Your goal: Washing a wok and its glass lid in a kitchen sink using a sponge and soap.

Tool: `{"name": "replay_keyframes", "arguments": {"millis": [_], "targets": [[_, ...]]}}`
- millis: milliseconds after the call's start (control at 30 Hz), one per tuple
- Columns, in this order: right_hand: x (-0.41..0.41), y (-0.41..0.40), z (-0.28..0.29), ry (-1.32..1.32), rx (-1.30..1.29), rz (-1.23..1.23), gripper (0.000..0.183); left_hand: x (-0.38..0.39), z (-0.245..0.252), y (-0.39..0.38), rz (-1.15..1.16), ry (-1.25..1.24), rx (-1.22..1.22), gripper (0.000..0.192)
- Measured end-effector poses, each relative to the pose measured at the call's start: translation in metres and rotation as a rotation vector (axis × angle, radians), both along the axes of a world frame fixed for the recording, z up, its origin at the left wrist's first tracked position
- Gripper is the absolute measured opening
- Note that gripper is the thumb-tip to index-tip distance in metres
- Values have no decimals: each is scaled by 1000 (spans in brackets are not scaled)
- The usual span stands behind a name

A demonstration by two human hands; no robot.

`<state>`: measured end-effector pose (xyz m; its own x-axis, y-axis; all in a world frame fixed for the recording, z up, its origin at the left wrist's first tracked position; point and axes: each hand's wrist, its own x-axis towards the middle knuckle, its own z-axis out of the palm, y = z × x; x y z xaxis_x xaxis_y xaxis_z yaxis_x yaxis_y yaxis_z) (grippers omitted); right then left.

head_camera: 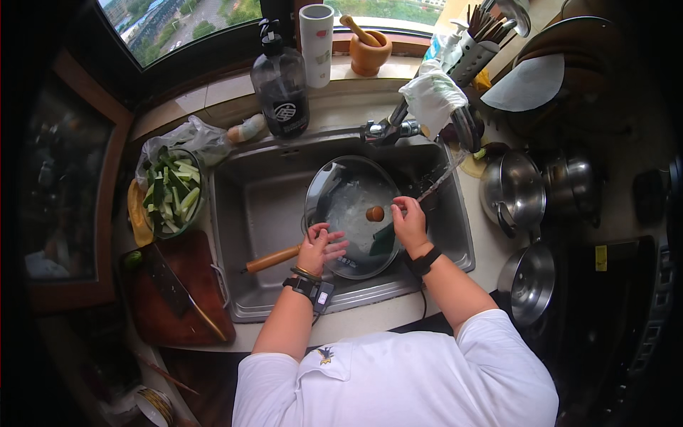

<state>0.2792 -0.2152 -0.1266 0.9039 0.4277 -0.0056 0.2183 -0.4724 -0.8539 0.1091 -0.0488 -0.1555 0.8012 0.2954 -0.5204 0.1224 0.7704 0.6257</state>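
A round glass lid (352, 187) with a wooden knob (375, 214) lies over a pan in the steel sink. The pan's wooden handle (275, 259) sticks out to the left. My left hand (319, 250) is at the lid's left rim, fingers apart, holding nothing. At the right rim, beside the knob, my right hand (410, 221) has its fingers bent; whether it grips the rim cannot be made out. A dark green piece (382, 241) shows by that hand. Water (440, 179) runs from the faucet (468, 131) toward my right fingers.
Left of the sink (251, 197) stand a glass bowl of cut green vegetables (173, 192) and a cutting board (208, 267) with a cleaver (171, 277). A pump bottle (281, 91) stands behind. Steel pots (515, 181) and a steel pan (527, 285) are at the right.
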Motion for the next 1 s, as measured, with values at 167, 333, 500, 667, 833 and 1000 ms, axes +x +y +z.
{"name": "replay_keyframes", "arguments": {"millis": [167, 333, 500, 667, 833, 1000], "targets": [[17, -21, -47, 185, -902, 329, 63, 5, 0, -1, -20, 3, 12, 30], [30, -16, -18, 304, -945, 512, 72, 1, 1, 2, -10, 6, 16, 29], [37, -31, -52, 337, -954, 641, 26, 3, 0, 2, -22, 32, 19, 28], [23, -6, -15, -183, -416, 20, 20, 2, -4, 2, -9, 32, 28, 29], [-10, 15, 17, 400, 53, 31, 26, 2, -2, 4, -15, 19, 31, 25], [1, 6, -20, -79, 8, 203, 29, 3, 1, 3, -16, 23, 26, 24]]}}
